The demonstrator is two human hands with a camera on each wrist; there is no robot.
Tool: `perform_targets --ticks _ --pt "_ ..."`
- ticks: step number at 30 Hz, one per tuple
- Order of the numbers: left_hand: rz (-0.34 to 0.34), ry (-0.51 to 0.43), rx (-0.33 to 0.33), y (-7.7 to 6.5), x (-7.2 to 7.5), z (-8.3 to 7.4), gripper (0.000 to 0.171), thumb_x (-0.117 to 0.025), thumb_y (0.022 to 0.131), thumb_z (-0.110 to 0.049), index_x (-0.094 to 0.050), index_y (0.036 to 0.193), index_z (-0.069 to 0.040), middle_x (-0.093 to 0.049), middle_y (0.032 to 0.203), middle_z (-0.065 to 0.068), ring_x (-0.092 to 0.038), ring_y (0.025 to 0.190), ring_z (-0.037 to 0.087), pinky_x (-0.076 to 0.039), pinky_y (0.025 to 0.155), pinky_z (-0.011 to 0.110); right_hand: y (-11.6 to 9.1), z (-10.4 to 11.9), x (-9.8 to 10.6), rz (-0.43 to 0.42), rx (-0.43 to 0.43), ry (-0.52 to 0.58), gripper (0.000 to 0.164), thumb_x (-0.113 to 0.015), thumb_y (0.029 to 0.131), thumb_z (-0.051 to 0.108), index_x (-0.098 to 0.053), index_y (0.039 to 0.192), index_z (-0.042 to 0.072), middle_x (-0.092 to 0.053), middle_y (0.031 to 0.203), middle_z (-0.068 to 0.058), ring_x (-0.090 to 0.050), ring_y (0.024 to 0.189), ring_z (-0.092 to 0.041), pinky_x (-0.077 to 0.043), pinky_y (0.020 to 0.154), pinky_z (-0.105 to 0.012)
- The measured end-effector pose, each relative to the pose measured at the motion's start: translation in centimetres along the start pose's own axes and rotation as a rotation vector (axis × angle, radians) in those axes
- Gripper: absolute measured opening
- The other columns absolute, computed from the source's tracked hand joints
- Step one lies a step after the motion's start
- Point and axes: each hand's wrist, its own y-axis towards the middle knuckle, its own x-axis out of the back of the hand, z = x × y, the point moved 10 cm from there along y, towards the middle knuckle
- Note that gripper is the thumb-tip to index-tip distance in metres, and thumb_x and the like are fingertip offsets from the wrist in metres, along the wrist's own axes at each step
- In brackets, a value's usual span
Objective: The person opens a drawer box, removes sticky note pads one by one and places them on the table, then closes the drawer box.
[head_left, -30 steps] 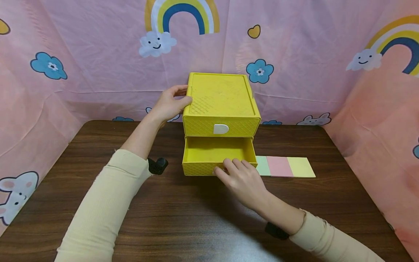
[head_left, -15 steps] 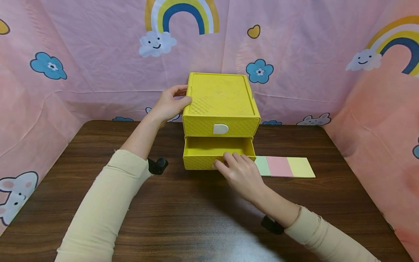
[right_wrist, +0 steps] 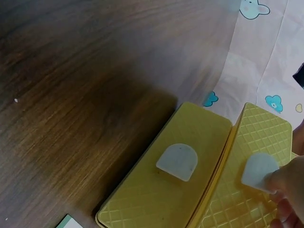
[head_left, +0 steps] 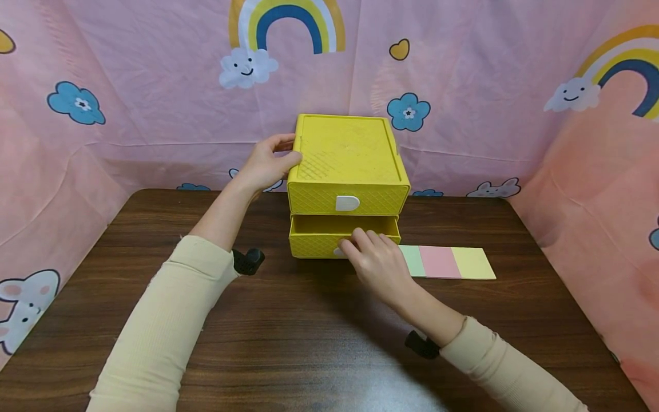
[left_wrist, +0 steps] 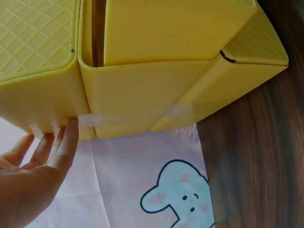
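A yellow plastic drawer unit [head_left: 350,149] with stacked tiers stands at the back of the table. Its middle drawer [head_left: 313,246] is partly pulled out, and the visible part of its inside looks bare. My right hand [head_left: 378,266] pinches that drawer's white tab handle [right_wrist: 259,170] between thumb and fingers. My left hand [head_left: 265,166] steadies the unit's left side, thumb on the top edge. In the left wrist view its fairly straight fingers [left_wrist: 66,147] touch the top tier's side wall. The top drawer is closed, its white tab [head_left: 347,202] showing in the head view.
A strip of green, pink and yellow sticky notes [head_left: 440,262] lies flat, right of the unit. Under the open drawer, the bottom drawer [right_wrist: 142,204] is closed. Clear tape [left_wrist: 137,116] runs across the tiers' side. A pink printed cloth [head_left: 180,114] hangs behind the dark wooden table [head_left: 257,343].
My right hand has pushed the middle drawer inward, away from me, so its opening is narrower. The left hand stays in place on the unit.
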Motion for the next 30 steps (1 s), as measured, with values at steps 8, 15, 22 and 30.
perform_targets --ticks 8,15,22,30 --pt "0.004 -0.004 -0.002 0.0 0.0 0.0 0.054 -0.051 0.091 -0.019 -0.035 0.142 -0.013 -0.040 0.139 0.008 -0.054 0.109 0.022 -0.054 0.077 0.030 0.4 -0.6 -0.4 -0.017 -0.013 -0.013 0.020 -0.045 0.092 0.002 -0.061 0.082 0.007 -0.045 0.069 -0.004 -0.039 0.052 -0.017 -0.030 0.045 -0.024" --pt "0.005 -0.006 -0.006 0.0 0.0 -0.1 0.054 -0.051 0.090 -0.019 -0.035 0.142 -0.013 -0.040 0.139 0.008 -0.053 0.110 0.022 -0.054 0.078 0.030 0.7 -1.2 -0.8 -0.043 -0.031 -0.020 0.015 -0.051 0.092 0.008 -0.062 0.080 0.007 -0.046 0.068 -0.004 -0.041 0.051 -0.017 -0.033 0.044 -0.025" --pt "0.007 -0.010 -0.009 0.1 0.0 -0.1 0.054 -0.051 0.090 -0.019 -0.035 0.142 -0.013 -0.040 0.140 0.008 -0.053 0.110 0.022 -0.054 0.078 0.030 0.9 -1.8 -1.3 -0.028 -0.064 -0.012 0.016 -0.051 0.093 0.009 -0.062 0.082 0.006 -0.050 0.071 -0.005 -0.049 0.056 -0.019 -0.038 0.046 -0.027" --pt "0.009 -0.017 -0.006 0.0 0.0 0.1 0.054 -0.050 0.091 -0.018 -0.035 0.142 -0.014 -0.040 0.140 0.008 -0.055 0.108 0.022 -0.054 0.077 0.030 1.0 -2.2 -1.8 -0.021 -0.089 0.004 0.015 -0.054 0.092 0.013 -0.063 0.083 0.005 -0.055 0.075 -0.006 -0.052 0.057 -0.020 -0.043 0.049 -0.028"
